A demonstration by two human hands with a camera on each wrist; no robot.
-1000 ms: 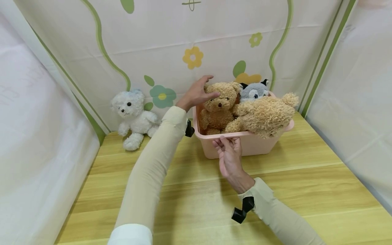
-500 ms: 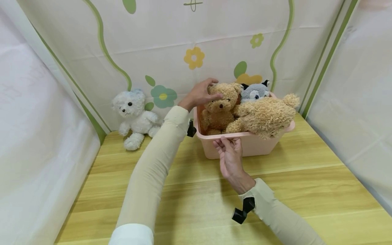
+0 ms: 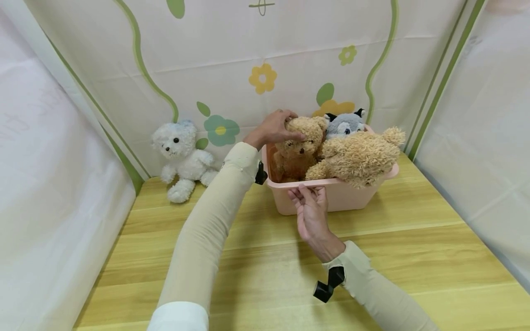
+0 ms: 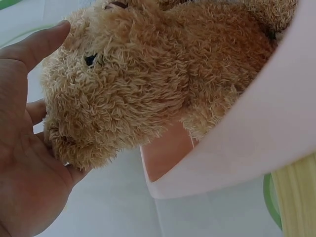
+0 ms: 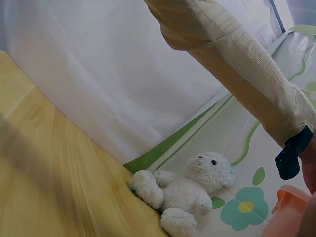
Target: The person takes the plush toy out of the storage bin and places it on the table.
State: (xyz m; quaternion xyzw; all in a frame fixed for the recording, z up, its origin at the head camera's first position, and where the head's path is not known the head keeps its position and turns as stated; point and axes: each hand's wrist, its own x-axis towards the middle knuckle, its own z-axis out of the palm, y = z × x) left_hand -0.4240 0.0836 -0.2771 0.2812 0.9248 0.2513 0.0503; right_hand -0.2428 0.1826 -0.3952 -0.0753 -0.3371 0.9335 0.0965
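My left hand point(image 3: 276, 129) holds the head of a tan teddy bear point(image 3: 299, 158), thumb across its face and fingers behind. In the left wrist view, the thumb lies by the eye of the curly-furred bear point(image 4: 133, 79). The bear sits at the left end of a pink plastic bin point(image 3: 348, 195), its head leaning right. At the bin's front rim, my right hand point(image 3: 310, 211) pinches the edge, thumb on top and fingers curled below. A second tan plush point(image 3: 360, 158) lies across the right side, face hidden. Behind it a grey plush point(image 3: 344, 125) with black ears peeks out.
Left of the bin, a white teddy bear point(image 3: 182, 158) sits against the flowered cloth backdrop point(image 3: 298, 41). The bin stands near the back of the wooden table point(image 3: 265, 271). White cloth walls rise at both sides.
My left hand has moved right and slightly down onto the bear's head, and the head has shifted right and lower. The right hand stays at the rim.
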